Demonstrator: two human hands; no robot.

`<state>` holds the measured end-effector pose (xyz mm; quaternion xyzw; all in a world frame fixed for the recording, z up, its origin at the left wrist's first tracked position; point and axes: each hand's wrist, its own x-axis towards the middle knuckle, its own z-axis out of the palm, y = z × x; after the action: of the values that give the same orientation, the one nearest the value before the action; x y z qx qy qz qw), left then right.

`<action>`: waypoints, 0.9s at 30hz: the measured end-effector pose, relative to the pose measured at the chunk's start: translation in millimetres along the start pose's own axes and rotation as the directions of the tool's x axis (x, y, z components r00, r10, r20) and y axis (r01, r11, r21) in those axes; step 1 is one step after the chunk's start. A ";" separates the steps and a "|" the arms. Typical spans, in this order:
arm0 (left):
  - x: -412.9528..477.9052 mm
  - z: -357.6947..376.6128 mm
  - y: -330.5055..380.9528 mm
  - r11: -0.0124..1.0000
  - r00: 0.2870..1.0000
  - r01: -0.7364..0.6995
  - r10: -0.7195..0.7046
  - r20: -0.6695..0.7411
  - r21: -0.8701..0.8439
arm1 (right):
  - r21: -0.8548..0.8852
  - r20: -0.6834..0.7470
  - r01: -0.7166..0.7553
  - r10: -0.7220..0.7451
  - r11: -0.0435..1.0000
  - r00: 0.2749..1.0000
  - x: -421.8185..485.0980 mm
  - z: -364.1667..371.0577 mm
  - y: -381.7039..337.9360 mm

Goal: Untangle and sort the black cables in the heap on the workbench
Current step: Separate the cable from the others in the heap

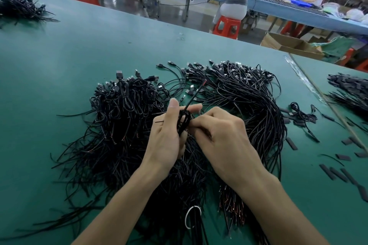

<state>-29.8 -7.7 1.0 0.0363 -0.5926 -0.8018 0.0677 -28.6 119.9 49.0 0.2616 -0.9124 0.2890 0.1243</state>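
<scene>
A big heap of black cables [123, 125] with USB plugs covers the middle of the green workbench [69, 55]. Its right part [258, 105] lies in longer, straighter strands. Above the heap, my left hand [167, 135] grips a small coiled black cable [183, 120] between thumb and fingers. One end of this cable sticks up and away, showing a red tip. My right hand [221, 135] is curled beside it, its fingers pinching the same coil from the right.
A second cable pile [18, 9] lies at the far left and another [348, 93] at the right edge. Short black sleeve pieces [338, 173] are scattered on the right. A white ring [192, 217] sits near the front. People sit at a blue bench behind.
</scene>
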 end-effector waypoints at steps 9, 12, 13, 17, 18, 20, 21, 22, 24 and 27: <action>5.3 0.8 0.0 0.981 0.974 0.191 -0.194 -0.115 -0.036 | -0.296 0.083 0.257 -0.243 0.920 0.967 -4.8 7.1 -5.3; 6.2 -2.9 -0.2 0.939 0.939 0.343 -0.343 -0.020 -0.025 | -0.349 0.136 0.401 -0.378 0.847 0.916 0.1 1.5 -1.1; 6.5 -4.1 -0.7 0.918 0.918 0.396 -0.397 0.010 0.023 | -0.335 0.156 0.432 -0.403 0.837 0.902 1.6 -1.5 1.1; 6.3 -7.5 -2.1 0.843 0.828 0.526 -0.538 0.155 0.116 | -0.220 0.207 0.470 -0.430 0.855 0.879 6.7 -8.6 9.2; 5.9 -8.2 -2.4 0.826 0.802 0.557 -0.561 0.204 0.083 | -0.182 0.208 0.447 -0.410 0.876 0.888 8.0 -9.2 10.9; 5.0 -11.7 -3.5 0.797 0.745 0.603 -0.563 0.357 -0.003 | -0.128 0.223 0.386 -0.352 0.914 0.909 9.6 -9.8 12.7; 4.5 -13.1 -3.2 0.794 0.720 0.608 -0.538 0.438 -0.023 | -0.110 0.232 0.353 -0.321 0.929 0.918 9.6 -9.7 13.8; 4.4 -14.1 -1.5 0.798 0.696 0.602 -0.517 0.498 -0.014 | -0.086 0.240 0.318 -0.290 0.944 0.926 9.6 -10.1 15.6; 4.5 -18.0 0.8 0.833 0.671 0.550 -0.488 0.558 0.066 | 0.003 0.248 0.240 -0.233 0.971 0.940 8.9 -11.2 18.4; 4.1 -21.4 2.5 0.887 0.664 0.418 -0.445 0.601 0.194 | 0.104 0.270 0.115 -0.140 0.988 0.953 10.6 -13.4 18.4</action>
<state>-30.8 -29.2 -2.8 -0.0938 -0.5702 -0.7477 -0.3271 -46.5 136.4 55.2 0.3629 -0.8886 0.2804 0.0029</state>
